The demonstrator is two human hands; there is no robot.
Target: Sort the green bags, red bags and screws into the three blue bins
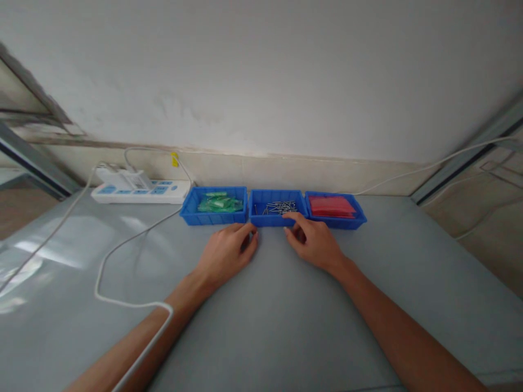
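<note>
Three blue plastic bins stand in a row against the wall. The middle bin (267, 220) holds several thin metal screws or nails (281, 207); their exact kind is too small to tell. Green translucent plastic pieces (220, 202) fill the left bin (212, 219), and flat red plastic sheets or bags (332, 206) lie in the right bin (359, 216). My left hand (229, 247) rests on the table by the middle bin's front left corner, fingers loosely curled and thumb apart, nothing visible in it. My right hand (314, 239) has its index finger over the middle bin's front rim, thumb apart below, also holding nothing visible.
A white power strip (163, 190) with plugged-in white adapters (126, 178) sits at the back left. Its white cable (102, 272) loops over the table and crosses in front of my left forearm. Another cable (433, 165) runs along the wall at right. The grey tabletop (261, 326) spreads below.
</note>
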